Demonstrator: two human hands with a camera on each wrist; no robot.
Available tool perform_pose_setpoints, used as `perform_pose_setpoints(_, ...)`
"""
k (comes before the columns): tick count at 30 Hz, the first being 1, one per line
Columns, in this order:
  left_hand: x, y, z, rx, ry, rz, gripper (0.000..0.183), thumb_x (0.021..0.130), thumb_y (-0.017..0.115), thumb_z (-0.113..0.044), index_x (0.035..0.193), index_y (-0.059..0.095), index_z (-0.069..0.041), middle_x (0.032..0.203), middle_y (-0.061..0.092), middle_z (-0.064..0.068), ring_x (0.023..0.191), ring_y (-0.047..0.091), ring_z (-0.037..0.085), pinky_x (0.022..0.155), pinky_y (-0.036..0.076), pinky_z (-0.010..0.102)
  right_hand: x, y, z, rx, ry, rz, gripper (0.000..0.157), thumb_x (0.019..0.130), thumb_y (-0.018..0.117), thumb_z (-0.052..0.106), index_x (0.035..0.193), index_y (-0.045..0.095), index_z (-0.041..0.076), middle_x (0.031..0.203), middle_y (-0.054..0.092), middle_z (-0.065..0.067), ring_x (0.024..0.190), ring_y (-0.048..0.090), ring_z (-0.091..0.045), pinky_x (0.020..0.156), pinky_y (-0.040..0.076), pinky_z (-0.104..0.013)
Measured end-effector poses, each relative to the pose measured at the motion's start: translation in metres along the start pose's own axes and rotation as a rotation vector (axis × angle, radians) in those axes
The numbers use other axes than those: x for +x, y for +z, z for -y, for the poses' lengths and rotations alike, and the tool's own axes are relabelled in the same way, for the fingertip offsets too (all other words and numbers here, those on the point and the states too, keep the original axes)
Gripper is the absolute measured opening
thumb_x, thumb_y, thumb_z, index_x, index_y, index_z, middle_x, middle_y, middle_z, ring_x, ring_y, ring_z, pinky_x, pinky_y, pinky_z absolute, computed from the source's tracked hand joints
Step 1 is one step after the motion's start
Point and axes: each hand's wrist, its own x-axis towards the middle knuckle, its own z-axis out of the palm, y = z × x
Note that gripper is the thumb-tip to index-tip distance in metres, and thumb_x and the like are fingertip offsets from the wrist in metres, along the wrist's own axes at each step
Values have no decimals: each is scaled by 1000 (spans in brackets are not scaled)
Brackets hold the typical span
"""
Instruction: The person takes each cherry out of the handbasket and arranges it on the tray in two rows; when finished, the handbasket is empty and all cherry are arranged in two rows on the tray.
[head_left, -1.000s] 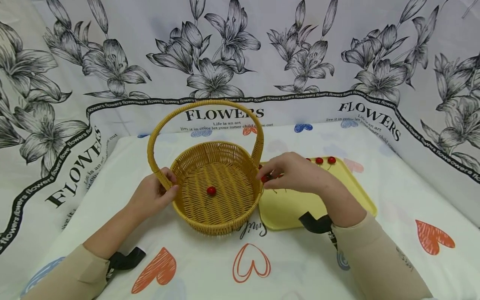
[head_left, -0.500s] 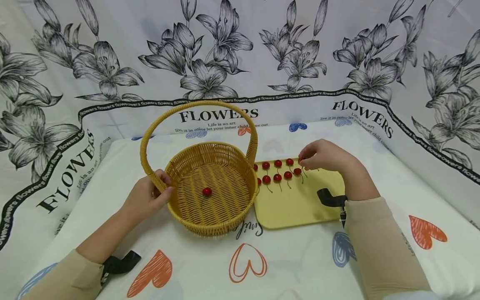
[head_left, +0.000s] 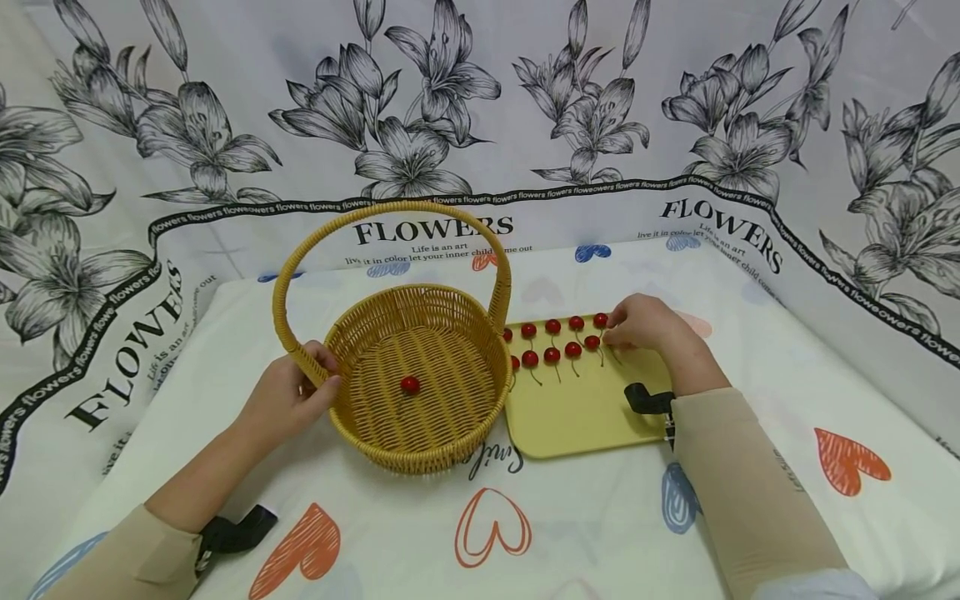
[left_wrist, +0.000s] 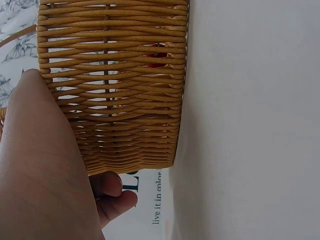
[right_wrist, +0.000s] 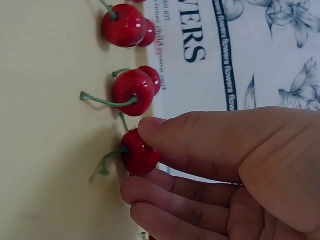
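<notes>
My left hand [head_left: 288, 390] grips the yellow woven basket [head_left: 442, 358] at its left rim, where the tall handle joins. One red cherry [head_left: 409, 385] lies on the basket's floor; in the left wrist view a bit of red shows through the weave. Over the far right part of the yellow tray [head_left: 573, 425], my right hand [head_left: 648, 325] pinches a red cherry [right_wrist: 139, 155] between thumb and fingers, its green stem pointing away from the palm. More cherries [head_left: 573, 349] with stems stand in two rows along the tray's far side, left of this hand.
The basket stands against the tray's left end and hides part of it. A white cloth [head_left: 390, 533] with printed hearts covers the table. Behind rises a flower-printed curtain [head_left: 585, 100]. Black wrist mounts [head_left: 238, 530] stick out from both sleeves.
My right hand has gone from beside the basket's right rim to the tray's far right, then slightly nearer me, onto a cherry. The left hand keeps its hold; the whole view has shifted a little.
</notes>
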Motion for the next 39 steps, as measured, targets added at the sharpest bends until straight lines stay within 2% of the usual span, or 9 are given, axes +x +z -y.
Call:
perform_pose_setpoints(5, 0, 0, 0, -5, -4, 1, 16, 85, 67, -3, 95, 59, -13, 77, 56, -8, 61, 47, 9, 52, 40, 21, 2, 2, -2, -33, 9, -9, 28, 95, 72, 19, 108, 66, -5, 89, 68, -12, 75, 65, -23, 70, 52, -33)
perform_pose_setpoints(11, 0, 0, -1, 2, -1, -2, 15, 85, 66, -4, 93, 58, -13, 75, 54, -8, 59, 46, 8, 51, 39, 21, -13, -12, 11, -70, -41, -56, 34, 98, 67, 26, 112, 65, -5, 96, 68, -17, 78, 65, -27, 76, 52, -43)
perform_pose_setpoints(17, 0, 0, -2, -2, -1, -1, 14, 85, 67, -5, 93, 58, -13, 74, 53, -9, 58, 46, 12, 50, 38, 21, -38, -24, 46, -104, -125, -122, 37, 99, 65, 33, 116, 67, 0, 106, 67, -15, 80, 63, -26, 77, 50, -47)
perform_pose_setpoints(21, 0, -1, -2, 1, 4, -3, 14, 85, 67, -5, 93, 58, -13, 74, 53, -8, 59, 47, 14, 51, 38, 21, -59, -18, 81, -107, -207, -105, 26, 99, 67, 31, 109, 71, 7, 99, 69, -9, 77, 62, -23, 73, 51, -43)
perform_pose_setpoints(25, 0, 0, -1, -2, 10, -7, 14, 85, 67, -5, 93, 58, -13, 75, 53, -8, 60, 47, 14, 51, 38, 21, -75, 5, 114, -100, -346, -76, 15, 98, 69, 27, 101, 73, 13, 86, 69, -2, 71, 60, -18, 67, 51, -38)
perform_pose_setpoints(28, -1, 1, 0, -6, 14, -11, 14, 85, 66, -5, 94, 58, -13, 76, 54, -8, 60, 47, 13, 51, 38, 21, -78, 32, 133, -108, -509, -105, 9, 97, 70, 23, 97, 73, 15, 80, 64, 4, 71, 57, -14, 66, 49, -33)
perform_pose_setpoints(34, -2, 2, 2, 7, 18, 3, 14, 86, 66, -6, 94, 58, -14, 76, 54, -8, 60, 48, 13, 52, 39, 22, -64, 94, 151, -117, -892, -155, 7, 95, 70, 13, 100, 74, 11, 94, 63, 4, 84, 58, -12, 75, 49, -23)
perform_pose_setpoints(36, -1, 2, 3, 12, 24, 4, 14, 86, 66, -7, 94, 57, -14, 75, 54, -8, 58, 47, 13, 51, 39, 22, -59, 108, 156, -149, -898, -98, 14, 96, 69, 15, 108, 74, 9, 104, 65, 0, 93, 60, -13, 83, 50, -24)
perform_pose_setpoints(39, 1, 2, 4, 10, 41, 3, 14, 86, 66, -7, 94, 57, -15, 73, 52, -8, 56, 45, 12, 49, 37, 21, -55, 120, 168, -244, -780, 21, 33, 98, 68, 22, 128, 68, 8, 124, 64, -4, 111, 60, -16, 94, 50, -28)
